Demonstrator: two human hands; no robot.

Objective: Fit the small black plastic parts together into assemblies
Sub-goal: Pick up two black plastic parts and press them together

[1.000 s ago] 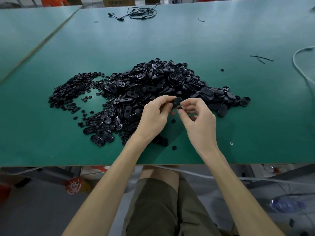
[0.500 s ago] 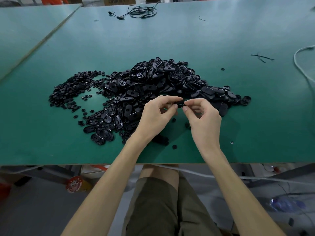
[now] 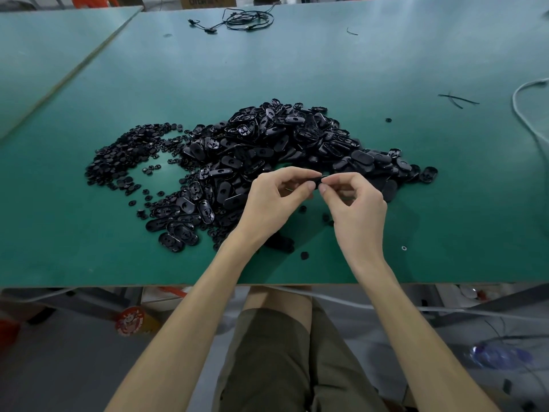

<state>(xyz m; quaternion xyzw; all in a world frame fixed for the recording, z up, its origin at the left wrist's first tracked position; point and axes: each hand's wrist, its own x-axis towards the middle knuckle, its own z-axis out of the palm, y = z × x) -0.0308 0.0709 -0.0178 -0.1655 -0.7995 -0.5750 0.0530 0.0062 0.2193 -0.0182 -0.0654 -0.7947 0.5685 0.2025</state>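
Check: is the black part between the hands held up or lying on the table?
Held up: left hand and right hand pinch the black part above the table.

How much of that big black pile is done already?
Done: nothing I can tell for sure; a few dark pieces lie near the table edge. In hand: the left hand and right hand pinch one black part between them. Left: the big heap of oval parts and the small round pieces beside it.

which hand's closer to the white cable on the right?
Right. The right hand lies left of the white cable, well short of it; the left hand is even farther left. Both pinch a black part.
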